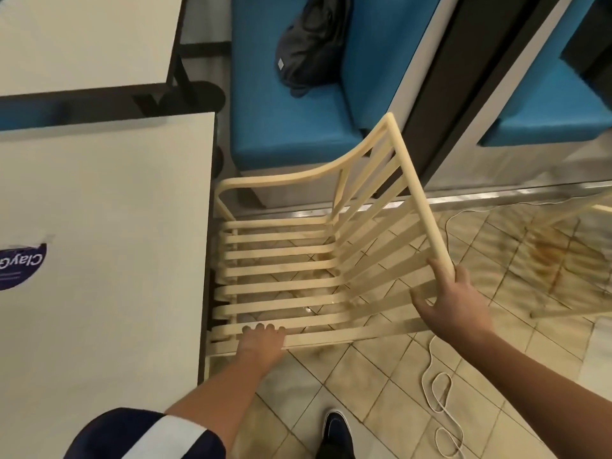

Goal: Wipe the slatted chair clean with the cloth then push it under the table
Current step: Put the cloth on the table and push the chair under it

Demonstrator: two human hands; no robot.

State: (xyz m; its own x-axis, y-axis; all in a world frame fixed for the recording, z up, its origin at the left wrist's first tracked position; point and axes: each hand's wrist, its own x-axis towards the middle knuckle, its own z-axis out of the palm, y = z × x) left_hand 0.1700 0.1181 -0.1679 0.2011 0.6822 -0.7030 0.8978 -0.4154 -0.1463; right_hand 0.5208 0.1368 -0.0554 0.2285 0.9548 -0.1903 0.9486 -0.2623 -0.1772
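Slatted chair (281,253) sits partly under the table (116,193); your left hand (261,342) hooks its fingers over the seat rail (318,339), and your right hand (453,299) clasps the backrest (381,200) to steer it.

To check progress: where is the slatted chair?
The slatted chair is mid-frame in the head view, its seat against the right edge of the white table, the blue bench beyond it.

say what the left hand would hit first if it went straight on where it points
The left hand grips the near edge of the chair, fingers pointing across the seat. Going straight on it would likely meet the next slat first, though depth is unclear.
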